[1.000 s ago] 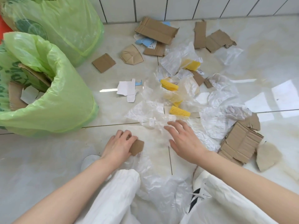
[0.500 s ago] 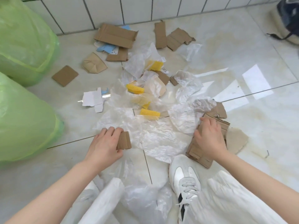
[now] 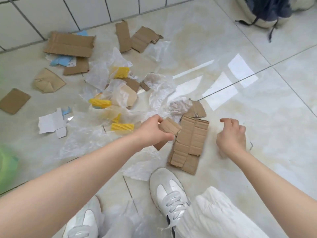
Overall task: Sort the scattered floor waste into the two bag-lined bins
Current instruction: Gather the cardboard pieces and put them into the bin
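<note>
My left hand (image 3: 152,131) grips small brown cardboard pieces (image 3: 169,126) at the left edge of a large flattened cardboard sheet (image 3: 190,143) lying on the tiled floor. My right hand (image 3: 231,134) hovers just right of that sheet with its fingers curled downward. A pale scrap seems to lie under it, and whether the hand holds it is hidden. Clear plastic film (image 3: 159,88), yellow foam sleeves (image 3: 122,127) and more cardboard (image 3: 70,44) lie scattered beyond. Only the green edge of a bag-lined bin (image 3: 6,162) shows at far left.
White paper scraps (image 3: 51,122) and a blue scrap (image 3: 60,60) lie at left. My white shoes (image 3: 169,191) stand on plastic film in front. A dark backpack (image 3: 267,11) sits at the top right. A tiled wall (image 3: 51,14) bounds the far side.
My view swung right, leaving the bins almost out of frame. My left hand carried its cardboard piece right to the large sheet. My right hand left that sheet and moved right.
</note>
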